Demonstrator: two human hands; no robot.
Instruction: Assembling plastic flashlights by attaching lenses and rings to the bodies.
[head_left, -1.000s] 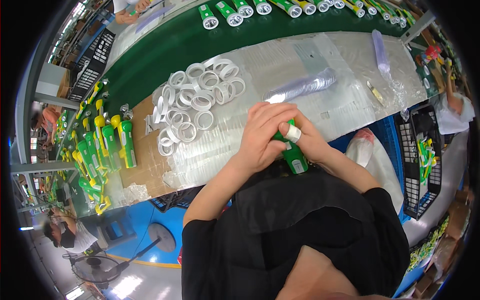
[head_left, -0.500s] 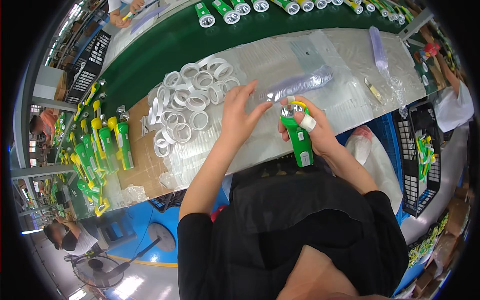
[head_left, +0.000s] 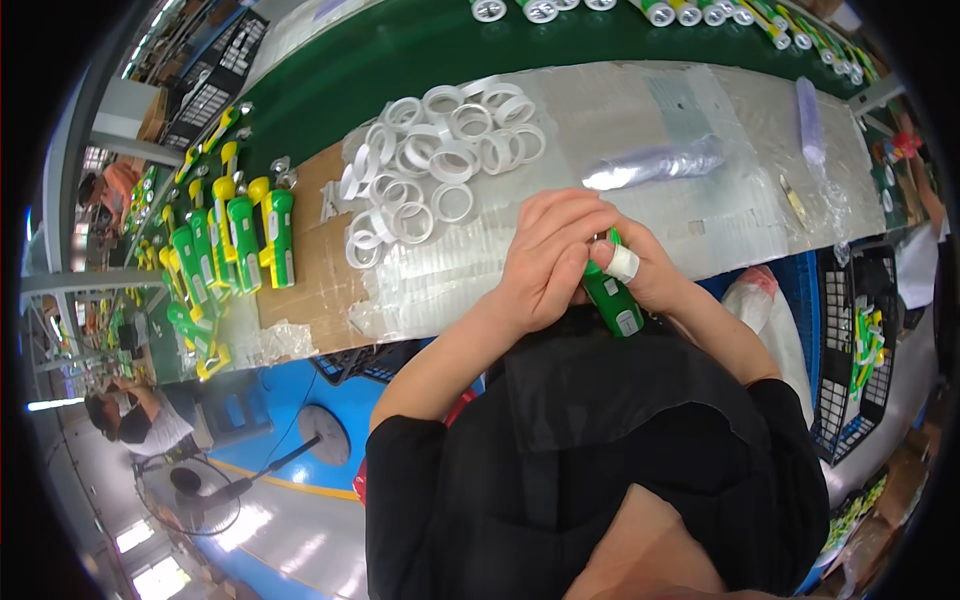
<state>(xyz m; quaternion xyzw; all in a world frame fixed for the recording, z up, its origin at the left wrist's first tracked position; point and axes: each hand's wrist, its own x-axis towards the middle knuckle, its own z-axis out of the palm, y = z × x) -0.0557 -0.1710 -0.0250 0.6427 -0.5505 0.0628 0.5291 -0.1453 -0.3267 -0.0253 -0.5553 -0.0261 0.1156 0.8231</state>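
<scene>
My right hand [head_left: 648,268], with white tape on the thumb, grips a green flashlight [head_left: 613,300] close to my chest. The flashlight's handle slants down toward me. My left hand [head_left: 555,255] is wrapped over its head end, fingers together, so the reflector is hidden. Whether anything lies between that palm and the flashlight does not show. Beyond my hands, a stack of clear thin discs in a purplish row [head_left: 655,163] lies on the plastic-covered board. White rings [head_left: 453,203] are piled to the left of my hands.
Green and yellow flashlights [head_left: 240,240] lie at the left; others [head_left: 660,14] line the far green belt. A small knife [head_left: 793,200] and another clear disc sleeve [head_left: 810,120] sit at the right. A black crate [head_left: 835,400] stands right of the table, a fan [head_left: 190,500] lower left.
My left hand has come in from beside the disc stack and closed over the flashlight's head. The flashlight's reflector, visible before, is now covered. The view has shifted, so the table contents appear displaced rightward.
</scene>
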